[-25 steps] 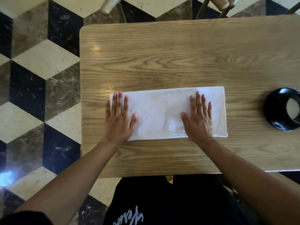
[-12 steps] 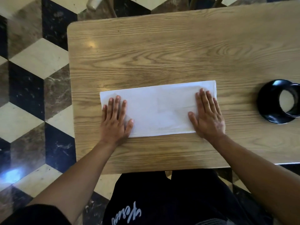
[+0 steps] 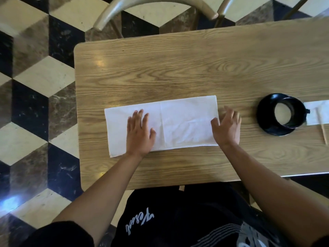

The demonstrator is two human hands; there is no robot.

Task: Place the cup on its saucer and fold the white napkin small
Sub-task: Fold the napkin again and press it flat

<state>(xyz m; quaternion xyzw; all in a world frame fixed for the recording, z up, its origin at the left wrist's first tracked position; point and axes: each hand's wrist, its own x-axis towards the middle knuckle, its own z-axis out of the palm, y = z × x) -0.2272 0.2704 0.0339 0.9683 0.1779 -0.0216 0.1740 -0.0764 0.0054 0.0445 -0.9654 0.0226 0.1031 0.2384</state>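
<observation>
two hands work on one white napkin (image 3: pixel 178 122), which lies as a long folded strip on the wooden table (image 3: pixel 178 68), its long axis running 9 to 3 o'clock, a crease visible across its middle. my left hand (image 3: pixel 139 134) rests flat on the left half of the strip, fingers (image 3: pixel 140 114) straight and pointing toward 12 o'clock, thumb spread toward 3 o'clock. my right hand (image 3: pixel 227 129) sits at the napkin's 3 o'clock end, thumb on the cloth and the other fingers loosely bent over the bare table just past the edge; whether it pinches the edge i cannot tell. well apart at 3 o'clock, the black cup (image 3: pixel 288 113) stands on its black saucer (image 3: pixel 267 125). just beyond it lies a second white napkin (image 3: pixel 316 113) with a wooden stick (image 3: pixel 323 132) across it. at 12 o'clock, a chair back (image 3: pixel 151 4) stands over the patterned marble floor (image 3: pixel 35 86).
</observation>
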